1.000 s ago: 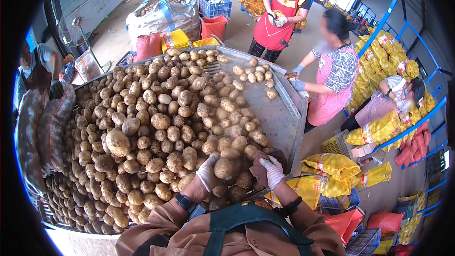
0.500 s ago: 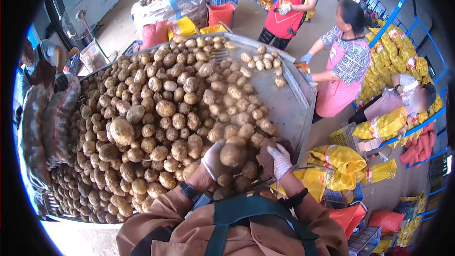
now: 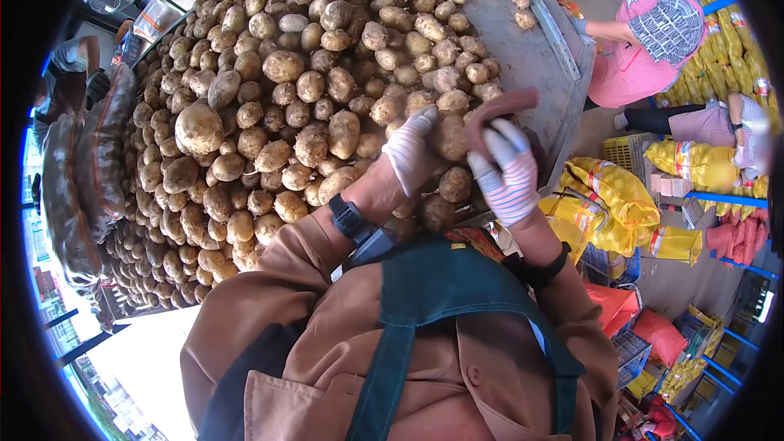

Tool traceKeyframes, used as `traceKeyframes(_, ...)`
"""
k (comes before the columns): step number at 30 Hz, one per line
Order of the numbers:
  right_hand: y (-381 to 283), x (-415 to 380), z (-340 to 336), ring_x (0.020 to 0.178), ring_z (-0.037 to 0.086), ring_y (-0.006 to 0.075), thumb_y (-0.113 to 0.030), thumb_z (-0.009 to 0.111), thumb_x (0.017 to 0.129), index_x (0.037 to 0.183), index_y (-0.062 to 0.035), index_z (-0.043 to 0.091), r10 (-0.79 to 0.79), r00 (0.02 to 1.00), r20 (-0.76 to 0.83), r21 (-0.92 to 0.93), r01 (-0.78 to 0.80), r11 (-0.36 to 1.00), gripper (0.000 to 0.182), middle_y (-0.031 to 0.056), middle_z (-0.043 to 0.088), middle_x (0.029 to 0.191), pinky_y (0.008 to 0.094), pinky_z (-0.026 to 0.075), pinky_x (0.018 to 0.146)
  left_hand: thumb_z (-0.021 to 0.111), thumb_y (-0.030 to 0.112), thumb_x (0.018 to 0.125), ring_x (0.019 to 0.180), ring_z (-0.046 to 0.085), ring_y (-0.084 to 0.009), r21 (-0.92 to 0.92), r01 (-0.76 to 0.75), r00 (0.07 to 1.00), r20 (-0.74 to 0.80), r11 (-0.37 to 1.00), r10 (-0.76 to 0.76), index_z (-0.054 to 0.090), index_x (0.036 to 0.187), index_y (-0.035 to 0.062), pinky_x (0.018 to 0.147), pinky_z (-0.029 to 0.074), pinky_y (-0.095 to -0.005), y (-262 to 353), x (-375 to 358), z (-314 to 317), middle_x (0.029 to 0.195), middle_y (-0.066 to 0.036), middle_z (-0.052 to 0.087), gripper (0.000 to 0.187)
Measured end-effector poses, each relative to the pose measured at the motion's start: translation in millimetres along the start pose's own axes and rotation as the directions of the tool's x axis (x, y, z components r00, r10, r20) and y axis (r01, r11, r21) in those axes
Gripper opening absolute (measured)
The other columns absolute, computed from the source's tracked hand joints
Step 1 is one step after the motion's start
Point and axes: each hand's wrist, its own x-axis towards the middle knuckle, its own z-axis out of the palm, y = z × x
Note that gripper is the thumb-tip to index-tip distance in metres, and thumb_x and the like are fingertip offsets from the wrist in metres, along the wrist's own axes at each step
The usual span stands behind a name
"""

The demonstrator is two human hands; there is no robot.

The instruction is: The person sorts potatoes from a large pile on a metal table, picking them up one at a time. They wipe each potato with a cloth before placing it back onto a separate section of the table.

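Observation:
My left hand (image 3: pixel 408 149), in a pale work glove, is closed against the side of a round, soil-covered potato (image 3: pixel 451 139). My right hand (image 3: pixel 508 173), wearing a striped glove, grips a reddish-brown cloth (image 3: pixel 505 106) that curls up over the potato's right side. Right below both hands, another dusty potato (image 3: pixel 455 184) lies near the front of my apron (image 3: pixel 441 278). To the left and ahead spreads a large heap of potatoes (image 3: pixel 282 67), many with dirt on their skins. The fingertips of my left hand are partly hidden behind the potato.
A metal sorting table (image 3: pixel 510 41) with a raised rim bears the heap. Filled sacks (image 3: pixel 102 171) lean on its left side. A co-worker in a pink apron (image 3: pixel 625 53) stands at the right edge. Yellow mesh bags (image 3: pixel 612 196) and crates lie on the floor to my right.
My view has tipped downward, so the heap and hands appear higher. The cloth has moved from beside the potato to over its right side. The left hand stays at the potato.

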Motion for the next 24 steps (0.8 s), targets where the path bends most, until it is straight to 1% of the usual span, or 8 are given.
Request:
traceKeyframes(3, -4, 2, 26, 0.108, 0.057, 0.0410, -0.021, 0.070, 0.080, 0.111, -0.0067, 0.066, -0.220, 0.975, 0.034, -0.142, 0.222, 0.965, 0.035, 0.0192, 0.059, 0.117, 0.0478, 0.045, 0.098, 0.051, 0.020, 0.101, 0.099, 0.060, -0.0189, 0.516, -0.303, 0.953, 0.173, 0.801, 0.249, 0.054, 0.120, 0.0047, 0.089, 0.051, -0.0327, -17, 16, 2, 0.107, -0.008, 0.061, 0.025)
traceKeyframes(5, 1, 12, 28, 0.107, 0.058, 0.0398, -0.021, 0.068, 0.085, 0.108, -0.0053, 0.067, -0.145, 0.989, 0.006, -0.071, 0.145, 0.987, 0.028, 0.0201, 0.061, 0.115, 0.0463, 0.046, 0.096, 0.048, 0.025, 0.102, 0.094, 0.062, -0.0177, 0.833, -0.513, 0.821, 0.408, 0.205, 0.399, 0.057, 0.116, 0.0066, 0.081, 0.054, -0.0316, -20, 36, -14, 0.103, -0.006, 0.063, 0.024)
traceKeyframes(6, 1, 16, 28, 0.108, 0.058, 0.0396, -0.020, 0.067, 0.086, 0.109, -0.0049, 0.067, -0.076, 0.997, 0.006, -0.017, 0.076, 0.997, 0.027, 0.0202, 0.061, 0.115, 0.0458, 0.046, 0.096, 0.049, 0.024, 0.102, 0.094, 0.062, -0.0187, 0.783, -0.399, 0.900, 0.237, 0.477, 0.365, 0.057, 0.116, 0.0062, 0.082, 0.054, -0.0323, -17, 32, -18, 0.104, -0.007, 0.063, 0.024)
traceKeyframes(10, 23, 17, 40, 0.093, 0.062, 0.0249, -0.016, 0.064, 0.093, 0.108, 0.0009, 0.066, 0.332, 0.943, 0.026, 0.429, -0.311, 0.848, 0.023, 0.0135, 0.067, 0.100, 0.0349, 0.049, 0.089, 0.049, 0.023, 0.100, 0.109, 0.060, -0.0242, 0.769, -0.618, 0.773, 0.556, 0.164, 0.306, 0.053, 0.123, 0.0040, 0.095, 0.051, -0.0386, -16, 49, -69, 0.118, -0.012, 0.061, 0.030)
traceKeyframes(12, 23, 21, 36, 0.089, 0.059, 0.0139, -0.015, 0.064, 0.094, 0.104, -0.0005, 0.067, 0.587, 0.781, 0.214, 0.617, -0.574, 0.539, 0.018, 0.0055, 0.067, 0.096, 0.0290, 0.049, 0.084, 0.059, 0.022, 0.096, 0.101, 0.061, -0.0169, 0.427, -0.244, 0.967, 0.037, 0.871, 0.253, 0.054, 0.125, 0.0046, 0.089, 0.051, -0.0304, -20, 15, -15, 0.113, -0.010, 0.063, 0.034)
traceKeyframes(13, 22, 25, 29, 0.089, 0.057, 0.0098, -0.014, 0.064, 0.094, 0.102, -0.0017, 0.067, 0.654, 0.679, 0.335, 0.668, -0.660, 0.344, 0.015, 0.0017, 0.066, 0.095, 0.0265, 0.049, 0.082, 0.057, 0.024, 0.098, 0.103, 0.061, -0.0168, 0.330, -0.168, 0.982, -0.023, 0.929, 0.185, 0.053, 0.127, 0.0045, 0.091, 0.050, -0.0306, -21, 14, -17, 0.115, -0.010, 0.062, 0.035)
traceKeyframes(21, 37, 33, 8, 0.093, 0.063, 0.0182, -0.009, 0.063, 0.091, 0.106, -0.0019, 0.068, 0.792, 0.239, 0.562, 0.548, -0.825, -0.140, 0.018, 0.0072, 0.068, 0.100, 0.0331, 0.050, 0.090, 0.052, 0.036, 0.102, 0.117, 0.058, -0.0229, 0.415, -0.204, 0.970, 0.207, 0.887, 0.127, 0.044, 0.140, 0.0048, 0.104, 0.046, -0.0372, -17, -2, -12, 0.131, -0.011, 0.057, 0.049)
traceKeyframes(24, 69, 7, 18, 0.101, 0.062, 0.0183, -0.014, 0.061, 0.096, 0.108, -0.0014, 0.066, 0.746, 0.576, 0.334, 0.786, -0.607, 0.117, 0.019, 0.0093, 0.069, 0.107, 0.0332, 0.048, 0.094, 0.052, 0.037, 0.102, 0.121, 0.056, -0.0250, 0.412, -0.216, 0.964, 0.236, 0.885, 0.126, 0.041, 0.141, 0.0038, 0.104, 0.045, -0.0397, 0, -2, -12, 0.134, -0.012, 0.055, 0.052)
